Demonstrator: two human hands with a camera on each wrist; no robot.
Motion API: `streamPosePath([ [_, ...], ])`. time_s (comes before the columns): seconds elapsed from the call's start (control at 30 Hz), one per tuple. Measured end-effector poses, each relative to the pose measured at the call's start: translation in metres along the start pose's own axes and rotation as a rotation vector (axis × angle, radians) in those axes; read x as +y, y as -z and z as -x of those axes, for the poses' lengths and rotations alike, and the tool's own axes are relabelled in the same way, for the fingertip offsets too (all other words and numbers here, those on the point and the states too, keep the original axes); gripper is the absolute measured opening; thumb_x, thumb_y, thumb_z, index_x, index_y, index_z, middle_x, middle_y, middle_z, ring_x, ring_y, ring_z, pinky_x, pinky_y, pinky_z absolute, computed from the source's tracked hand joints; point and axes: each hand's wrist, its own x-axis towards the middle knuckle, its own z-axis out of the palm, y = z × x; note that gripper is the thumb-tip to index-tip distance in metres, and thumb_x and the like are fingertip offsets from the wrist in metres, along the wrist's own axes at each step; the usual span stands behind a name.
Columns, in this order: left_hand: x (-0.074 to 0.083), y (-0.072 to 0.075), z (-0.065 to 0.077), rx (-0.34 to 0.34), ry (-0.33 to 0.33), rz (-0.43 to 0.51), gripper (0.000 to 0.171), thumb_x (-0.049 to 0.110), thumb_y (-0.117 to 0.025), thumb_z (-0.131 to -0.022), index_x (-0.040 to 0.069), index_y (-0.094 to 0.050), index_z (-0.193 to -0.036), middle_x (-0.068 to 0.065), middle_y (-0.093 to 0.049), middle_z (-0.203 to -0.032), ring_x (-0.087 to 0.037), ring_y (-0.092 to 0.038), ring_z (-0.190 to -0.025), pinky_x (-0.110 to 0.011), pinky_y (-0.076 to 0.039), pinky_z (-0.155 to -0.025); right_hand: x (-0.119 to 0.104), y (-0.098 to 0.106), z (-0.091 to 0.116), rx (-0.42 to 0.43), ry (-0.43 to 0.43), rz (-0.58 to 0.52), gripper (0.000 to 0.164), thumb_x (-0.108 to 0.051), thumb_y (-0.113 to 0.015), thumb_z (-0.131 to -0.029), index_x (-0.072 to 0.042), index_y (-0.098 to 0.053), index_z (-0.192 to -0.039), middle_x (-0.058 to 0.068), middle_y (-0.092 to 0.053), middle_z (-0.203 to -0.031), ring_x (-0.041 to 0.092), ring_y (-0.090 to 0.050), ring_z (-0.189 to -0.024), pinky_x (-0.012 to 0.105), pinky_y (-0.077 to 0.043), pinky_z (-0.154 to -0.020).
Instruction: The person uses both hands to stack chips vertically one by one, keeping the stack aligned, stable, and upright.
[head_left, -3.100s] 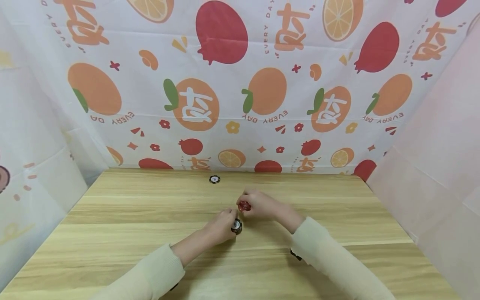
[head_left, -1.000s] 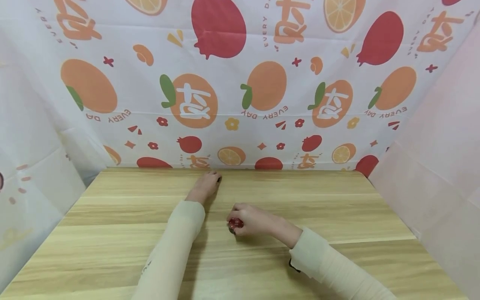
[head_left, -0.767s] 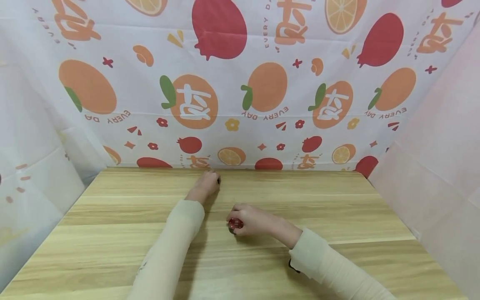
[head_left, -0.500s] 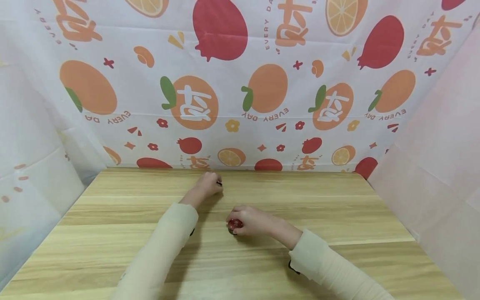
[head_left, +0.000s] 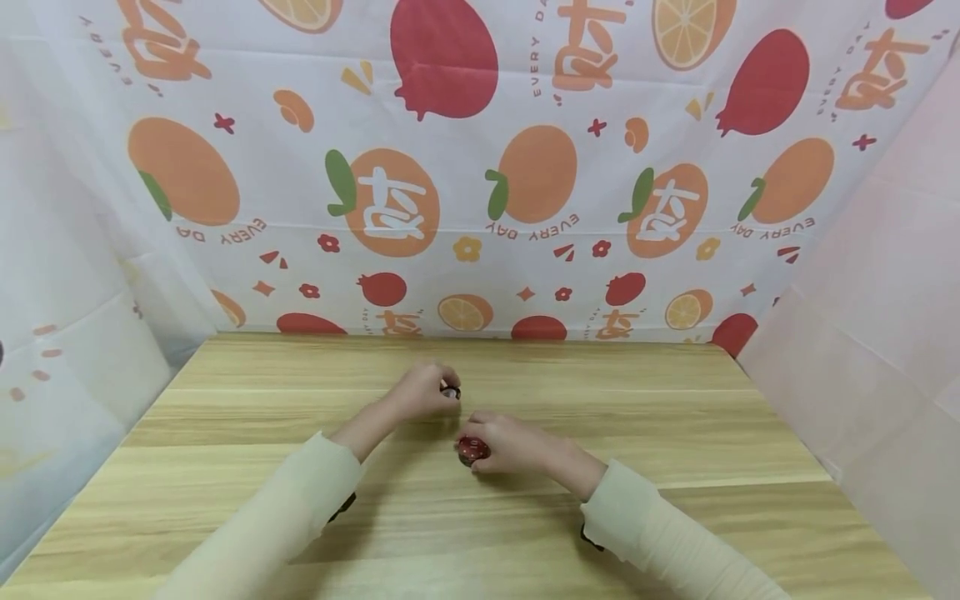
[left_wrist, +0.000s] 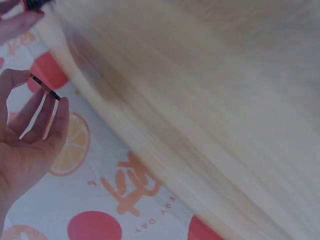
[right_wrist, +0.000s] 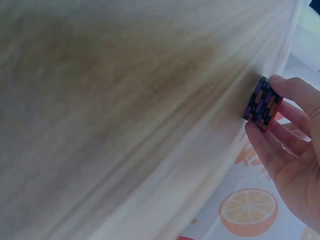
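Note:
Between the thumb and fingers of my left hand (head_left: 420, 393) is a single black-edged poker chip (head_left: 450, 392), its face pale. The left wrist view shows this thin chip (left_wrist: 45, 87) edge-on, pinched at its rim. My right hand (head_left: 517, 444) grips a short stack of poker chips (head_left: 473, 451) with a red one on top. In the right wrist view the side of the stack (right_wrist: 262, 102) shows several layers with dark and coloured edge blocks, held between thumb and fingers. The left hand's chip is behind and slightly left of the stack, apart from it.
A wood-grain table (head_left: 645, 400) lies under both hands. At its far edge hangs a white cloth (head_left: 465, 192) printed with fruit, and plain pale cloths (head_left: 877, 333) close off both sides. Dark straps (head_left: 342, 507) show beneath the sleeves.
My left hand left the stack, reached the black chip near the table's far edge, and has brought it toward me and rightward. My right hand brought the red chip onto the stack and stays there.

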Motion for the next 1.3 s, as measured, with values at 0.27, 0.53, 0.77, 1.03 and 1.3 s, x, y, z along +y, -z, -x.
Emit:
streamPosePath([
  [0.27,0.017,-0.003,0.018,0.036,-0.012,0.035,0.022,0.008,-0.069,-0.071,-0.001,-0.066,-0.09,-0.008,-0.063,-0.086,-0.018,-0.06,-0.076,-0.028,-0.049,-0.064,0.003,-0.003,0.002,-0.003,-0.061,-0.002,0.044,-0.017,-0.071,-0.078,-0.006,-0.056,-0.117,-0.002,-0.054,-0.102,0.005,-0.05,-0.089,0.015,-0.041,-0.075],
  [0.53,0.035,-0.018,0.03,0.108,-0.046,-0.01,0.027,0.007,-0.07,-0.066,-0.001,-0.062,-0.091,-0.009,-0.062,-0.085,-0.021,-0.059,-0.077,-0.03,-0.049,-0.066,0.008,-0.01,0.005,0.047,-0.147,-0.16,0.041,-0.015,-0.075,-0.074,-0.006,-0.054,-0.108,-0.003,-0.053,-0.095,0.006,-0.05,-0.085,0.018,-0.043,-0.073],
  [0.77,0.041,-0.031,0.038,0.097,-0.1,-0.022,0.025,0.003,-0.07,-0.066,-0.001,-0.059,-0.088,-0.009,-0.058,-0.081,-0.018,-0.056,-0.071,-0.026,-0.049,-0.061,0.009,-0.018,0.007,0.119,-0.254,-0.345,0.042,-0.015,-0.077,-0.072,-0.003,-0.057,-0.107,0.0,-0.056,-0.099,0.009,-0.052,-0.088,0.022,-0.044,-0.076],
  [1.03,0.048,-0.04,0.04,0.055,-0.17,-0.007,0.025,0.004,-0.074,-0.069,-0.003,-0.058,-0.088,-0.01,-0.059,-0.082,-0.02,-0.059,-0.074,-0.024,-0.05,-0.062,0.01,-0.025,0.012,0.205,-0.336,-0.556,0.031,-0.01,-0.074,-0.073,-0.002,-0.06,-0.099,0.002,-0.054,-0.096,0.012,-0.053,-0.087,0.023,-0.046,-0.073],
  [1.3,0.057,-0.039,0.041,-0.03,-0.113,-0.042,0.026,0.005,-0.073,-0.072,0.0,-0.057,-0.092,-0.01,-0.056,-0.086,-0.02,-0.055,-0.077,-0.031,-0.048,-0.064,0.009,-0.027,0.015,0.21,-0.364,-0.701,0.033,-0.004,-0.073,-0.075,0.001,-0.06,-0.105,0.005,-0.051,-0.1,0.015,-0.054,-0.088,0.023,-0.047,-0.071],
])
